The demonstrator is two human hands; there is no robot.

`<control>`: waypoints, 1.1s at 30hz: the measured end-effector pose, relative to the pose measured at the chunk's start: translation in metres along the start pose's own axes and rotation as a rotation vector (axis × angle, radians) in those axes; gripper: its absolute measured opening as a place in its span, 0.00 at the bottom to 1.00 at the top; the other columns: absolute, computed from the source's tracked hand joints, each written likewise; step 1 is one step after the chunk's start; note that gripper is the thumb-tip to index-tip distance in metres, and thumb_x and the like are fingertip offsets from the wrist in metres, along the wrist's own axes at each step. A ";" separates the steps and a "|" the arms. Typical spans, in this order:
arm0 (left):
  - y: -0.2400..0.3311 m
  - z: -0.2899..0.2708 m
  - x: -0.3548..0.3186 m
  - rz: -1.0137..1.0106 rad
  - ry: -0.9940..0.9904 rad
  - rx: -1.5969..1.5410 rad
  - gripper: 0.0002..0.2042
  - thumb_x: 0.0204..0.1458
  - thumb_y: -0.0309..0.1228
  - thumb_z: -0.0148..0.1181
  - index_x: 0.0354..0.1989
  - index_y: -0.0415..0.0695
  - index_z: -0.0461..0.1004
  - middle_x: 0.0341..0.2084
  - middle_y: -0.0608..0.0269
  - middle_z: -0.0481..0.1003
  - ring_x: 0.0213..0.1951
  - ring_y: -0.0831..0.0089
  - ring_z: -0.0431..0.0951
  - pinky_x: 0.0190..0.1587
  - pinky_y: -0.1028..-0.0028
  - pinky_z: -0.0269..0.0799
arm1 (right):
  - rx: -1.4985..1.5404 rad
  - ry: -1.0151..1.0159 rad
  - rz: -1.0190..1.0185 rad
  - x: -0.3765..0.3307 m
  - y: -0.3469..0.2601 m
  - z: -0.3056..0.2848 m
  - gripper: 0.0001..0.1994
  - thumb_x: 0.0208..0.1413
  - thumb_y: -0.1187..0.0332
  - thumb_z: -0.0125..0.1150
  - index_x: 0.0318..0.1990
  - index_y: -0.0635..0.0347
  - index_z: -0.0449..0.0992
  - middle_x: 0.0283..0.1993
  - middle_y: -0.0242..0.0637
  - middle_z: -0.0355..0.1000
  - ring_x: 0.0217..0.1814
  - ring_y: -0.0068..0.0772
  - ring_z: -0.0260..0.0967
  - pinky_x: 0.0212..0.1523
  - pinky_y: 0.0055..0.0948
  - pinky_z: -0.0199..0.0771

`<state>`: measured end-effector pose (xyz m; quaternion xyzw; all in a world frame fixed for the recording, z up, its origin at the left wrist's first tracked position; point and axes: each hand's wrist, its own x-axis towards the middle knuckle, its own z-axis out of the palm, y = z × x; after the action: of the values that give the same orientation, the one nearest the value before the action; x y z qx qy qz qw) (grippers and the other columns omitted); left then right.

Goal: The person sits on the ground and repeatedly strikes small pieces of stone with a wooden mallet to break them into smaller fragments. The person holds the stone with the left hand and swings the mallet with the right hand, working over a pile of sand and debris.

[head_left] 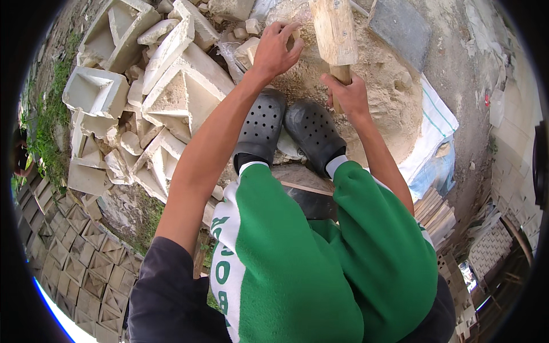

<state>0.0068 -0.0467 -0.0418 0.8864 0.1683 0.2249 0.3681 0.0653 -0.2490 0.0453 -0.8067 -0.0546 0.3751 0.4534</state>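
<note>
My right hand (350, 97) is closed around the handle of a wooden mallet (335, 34). Its pale, blocky head points away from me, over a mound of beige crushed material (383, 97). To the left, my left hand (279, 50) hovers at the mound's edge with thumb and fingers curved and apart. A small pale patch shows between them; whether it is a loose lump behind the hand is unclear. Close to that hand lie broken off-white chunks (247, 52) and some clear plastic.
Broken off-white moulded blocks (191, 94) are heaped at left. A grey slab (399, 33) lies at far right, above a white and blue sack (432, 123). My dark clogs (264, 117) stand against the mound. Patterned blocks (80, 263) cover the lower left; thin wooden strips (436, 216) lie at right.
</note>
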 end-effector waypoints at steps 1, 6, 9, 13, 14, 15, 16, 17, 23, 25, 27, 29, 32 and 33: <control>-0.004 -0.003 -0.001 -0.004 0.026 0.003 0.22 0.55 0.38 0.64 0.58 0.46 0.75 0.46 0.48 0.75 0.51 0.48 0.74 0.56 0.56 0.70 | 0.030 0.019 -0.024 -0.002 0.003 0.001 0.18 0.54 0.57 0.71 0.37 0.66 0.77 0.21 0.33 0.72 0.17 0.26 0.71 0.21 0.29 0.70; 0.005 0.006 -0.002 -0.042 0.049 -0.099 0.18 0.53 0.37 0.64 0.51 0.45 0.77 0.43 0.50 0.76 0.48 0.50 0.75 0.55 0.58 0.71 | 0.047 -0.003 0.073 -0.001 0.011 0.000 0.14 0.54 0.61 0.69 0.36 0.65 0.77 0.21 0.33 0.72 0.18 0.26 0.71 0.21 0.29 0.70; 0.006 0.001 -0.003 -0.038 0.073 -0.084 0.19 0.51 0.37 0.64 0.51 0.45 0.77 0.43 0.50 0.76 0.48 0.50 0.75 0.55 0.58 0.71 | -0.037 -0.008 0.131 0.006 0.009 0.003 0.12 0.54 0.64 0.67 0.37 0.66 0.77 0.21 0.34 0.71 0.17 0.27 0.71 0.20 0.30 0.70; 0.002 0.003 -0.008 -0.099 0.061 -0.113 0.19 0.51 0.36 0.64 0.50 0.44 0.78 0.43 0.49 0.75 0.49 0.50 0.74 0.55 0.58 0.71 | 0.038 0.005 0.081 0.002 0.006 0.002 0.12 0.54 0.65 0.68 0.36 0.66 0.76 0.21 0.34 0.71 0.17 0.27 0.71 0.20 0.28 0.70; 0.003 0.004 -0.002 -0.081 0.073 -0.121 0.18 0.51 0.36 0.64 0.50 0.44 0.78 0.43 0.50 0.75 0.49 0.50 0.74 0.54 0.58 0.71 | 0.057 0.016 0.052 0.003 0.007 0.000 0.12 0.54 0.65 0.68 0.36 0.67 0.76 0.21 0.34 0.71 0.17 0.27 0.71 0.20 0.28 0.70; 0.004 0.006 -0.001 -0.071 0.074 -0.123 0.18 0.51 0.36 0.64 0.50 0.44 0.78 0.43 0.50 0.75 0.48 0.50 0.75 0.54 0.58 0.71 | 0.057 0.031 0.034 0.005 0.008 -0.004 0.12 0.54 0.65 0.68 0.36 0.67 0.76 0.21 0.34 0.71 0.17 0.27 0.71 0.20 0.27 0.70; 0.001 -0.001 -0.007 -0.065 0.063 -0.109 0.18 0.51 0.36 0.65 0.50 0.44 0.78 0.43 0.50 0.75 0.48 0.50 0.75 0.54 0.58 0.71 | 0.073 0.034 0.024 0.005 0.011 -0.001 0.12 0.54 0.66 0.68 0.37 0.67 0.76 0.21 0.34 0.71 0.18 0.27 0.71 0.20 0.27 0.71; 0.005 0.000 -0.007 -0.091 0.054 -0.100 0.18 0.52 0.36 0.65 0.50 0.44 0.79 0.43 0.51 0.76 0.48 0.51 0.75 0.54 0.58 0.72 | 0.090 0.038 0.016 0.006 0.015 0.000 0.12 0.54 0.66 0.69 0.37 0.67 0.76 0.21 0.33 0.71 0.18 0.27 0.71 0.20 0.27 0.71; 0.004 -0.001 -0.007 -0.099 0.064 -0.131 0.17 0.52 0.37 0.66 0.50 0.46 0.80 0.42 0.53 0.76 0.48 0.52 0.75 0.53 0.59 0.72 | -0.031 0.000 0.167 0.006 0.001 0.001 0.13 0.54 0.64 0.68 0.36 0.66 0.76 0.22 0.34 0.71 0.18 0.27 0.71 0.20 0.28 0.70; 0.003 0.000 -0.007 -0.111 0.057 -0.140 0.17 0.52 0.37 0.66 0.50 0.46 0.80 0.42 0.53 0.76 0.48 0.52 0.75 0.53 0.59 0.72 | 0.008 0.004 0.097 0.004 0.004 -0.002 0.12 0.55 0.64 0.67 0.36 0.66 0.76 0.22 0.35 0.70 0.17 0.28 0.69 0.18 0.29 0.69; 0.003 0.001 -0.006 -0.093 0.066 -0.137 0.17 0.52 0.37 0.66 0.50 0.46 0.80 0.42 0.53 0.76 0.48 0.52 0.75 0.53 0.59 0.72 | -0.004 -0.002 0.004 0.003 0.014 -0.004 0.13 0.54 0.63 0.67 0.35 0.67 0.76 0.22 0.35 0.72 0.18 0.27 0.71 0.20 0.28 0.70; 0.003 0.002 -0.005 -0.084 0.068 -0.140 0.17 0.53 0.37 0.66 0.50 0.46 0.79 0.42 0.53 0.76 0.48 0.53 0.75 0.53 0.59 0.72 | -0.050 -0.007 -0.005 0.005 0.022 -0.004 0.14 0.54 0.62 0.67 0.34 0.67 0.76 0.21 0.36 0.72 0.18 0.27 0.72 0.21 0.27 0.70; 0.004 0.003 -0.006 -0.095 0.054 -0.149 0.16 0.53 0.36 0.65 0.49 0.46 0.79 0.41 0.52 0.76 0.48 0.53 0.75 0.52 0.59 0.72 | -0.105 -0.012 0.159 0.008 0.020 0.002 0.13 0.53 0.63 0.68 0.35 0.65 0.77 0.21 0.36 0.73 0.19 0.28 0.73 0.22 0.29 0.71; 0.003 0.002 -0.006 -0.113 0.050 -0.147 0.16 0.54 0.36 0.65 0.49 0.46 0.79 0.41 0.52 0.76 0.48 0.53 0.75 0.52 0.59 0.72 | -0.086 -0.008 0.169 0.005 0.009 0.004 0.13 0.53 0.63 0.68 0.35 0.65 0.77 0.21 0.36 0.73 0.19 0.28 0.73 0.22 0.29 0.71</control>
<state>0.0033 -0.0528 -0.0422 0.8402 0.2100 0.2375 0.4399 0.0644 -0.2493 0.0348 -0.8256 -0.0041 0.4124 0.3850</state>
